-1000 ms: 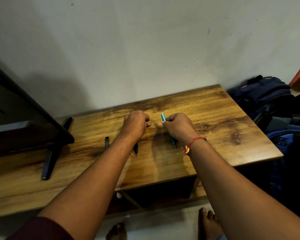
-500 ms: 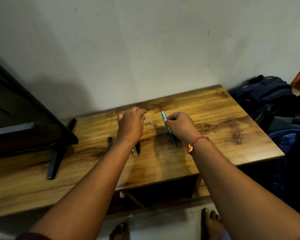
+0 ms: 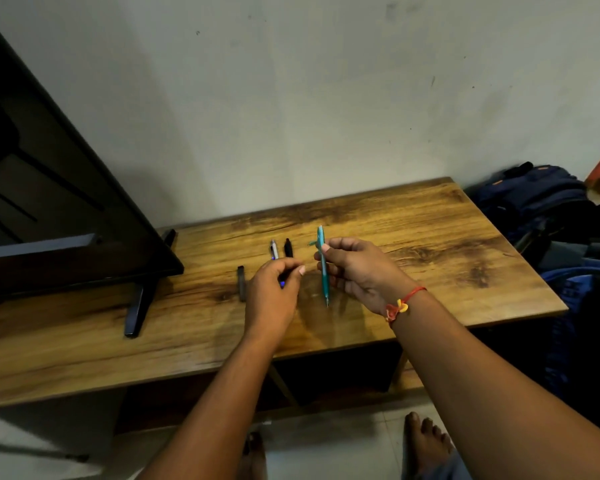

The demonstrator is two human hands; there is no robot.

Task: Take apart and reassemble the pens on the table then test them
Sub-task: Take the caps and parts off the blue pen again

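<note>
The right hand (image 3: pixel 355 268) pinches the teal pen (image 3: pixel 323 271) above the bench (image 3: pixel 447 265), likely freeing it for dismantling; the left hand (image 3: pixel 272 296) curls beside it, grasp unclear.

Open wood spans the right half of the tabletop (image 3: pixel 465 265), up to the bags (image 3: pixel 534 195) at the frame's right edge. At left the television (image 3: pixel 66 220) and its stand foot (image 3: pixel 136 313) block passage. Centre frame is crowded: two pens (image 3: pixel 274 249), perhaps a dark cap (image 3: pixel 241 282), and the teal pen (image 3: pixel 320 237) in the right hand (image 3: pixel 357 271).
</note>
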